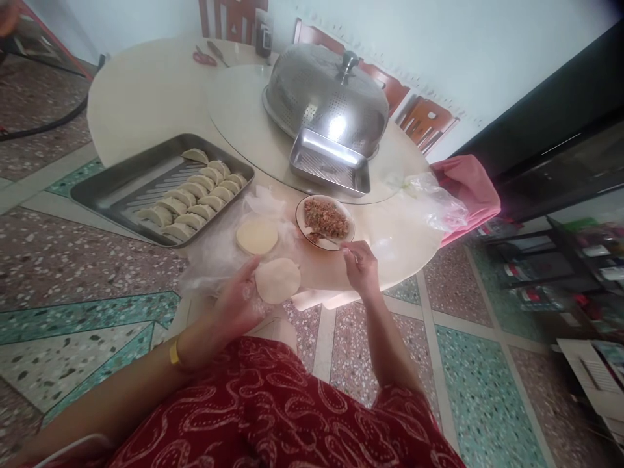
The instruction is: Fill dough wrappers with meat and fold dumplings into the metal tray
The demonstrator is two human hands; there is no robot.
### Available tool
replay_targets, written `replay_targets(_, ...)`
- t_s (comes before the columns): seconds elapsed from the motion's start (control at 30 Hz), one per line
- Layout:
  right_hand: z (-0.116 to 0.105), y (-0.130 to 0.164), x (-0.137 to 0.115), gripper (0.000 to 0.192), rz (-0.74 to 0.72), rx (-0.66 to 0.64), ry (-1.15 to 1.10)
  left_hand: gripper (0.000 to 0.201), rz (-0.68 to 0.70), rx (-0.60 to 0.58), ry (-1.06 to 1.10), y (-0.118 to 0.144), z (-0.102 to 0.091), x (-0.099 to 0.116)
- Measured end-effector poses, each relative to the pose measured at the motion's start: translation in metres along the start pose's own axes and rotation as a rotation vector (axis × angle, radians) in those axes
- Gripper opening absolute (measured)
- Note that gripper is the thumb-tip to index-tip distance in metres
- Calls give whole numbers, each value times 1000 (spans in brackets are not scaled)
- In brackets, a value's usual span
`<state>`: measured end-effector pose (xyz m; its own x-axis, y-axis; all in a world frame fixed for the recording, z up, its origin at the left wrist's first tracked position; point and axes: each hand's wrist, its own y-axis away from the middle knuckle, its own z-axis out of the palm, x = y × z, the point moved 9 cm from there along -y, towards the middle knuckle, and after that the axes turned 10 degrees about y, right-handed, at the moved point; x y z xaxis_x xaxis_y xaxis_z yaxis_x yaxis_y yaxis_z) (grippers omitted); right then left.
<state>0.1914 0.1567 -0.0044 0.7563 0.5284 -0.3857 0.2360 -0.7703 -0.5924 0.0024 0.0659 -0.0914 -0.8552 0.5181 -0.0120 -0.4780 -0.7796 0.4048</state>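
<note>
Left hand (238, 302) lies open w/ a round wrapper (277, 280) flat on its fingers just off the table (146, 97) edge, right hand (361, 265) pinches a spoon (325, 238) at the filling plate (301, 209); overscooping could prob. tear the wrapper.

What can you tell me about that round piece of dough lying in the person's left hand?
The dumpling wrapper is a thin, pale, round disc of raw dough, smooth and unfilled. It lies flat and open across the fingers of the left hand, held just off the near edge of the table. Nothing sits on it. A stack of similar wrappers rests on plastic wrap just beyond it.
</note>
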Motion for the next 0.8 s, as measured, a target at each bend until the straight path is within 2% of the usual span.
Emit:
replay_targets(0.13, -6, 0, 4, 34, 13, -3, -30, 52, 41, 90, -30, 0, -5, 2)
replay_targets(0.27, -9, 7, 19, 32, 148, 41, -42, 52, 48, 88, -49, 0, 2, 1)
replay_targets(0.43, 6, 20, 34, 36, 376, 76, -104, 54, 49, 82, -49, -3, 7, -1)
replay_targets(0.53, 19, 22, 38, 34, 486, 97, -187, 57, 58, 120, -56, -4, 7, -1)
replay_targets(0.63, 29, 22, 39, 32, 565, 128, -286, 56, 64, 151, -41, -5, 9, 2)
replay_targets(0.8, 36, 23, 41, 32, 647, 191, -483, 55, 66, 128, 34, -20, 21, 14)
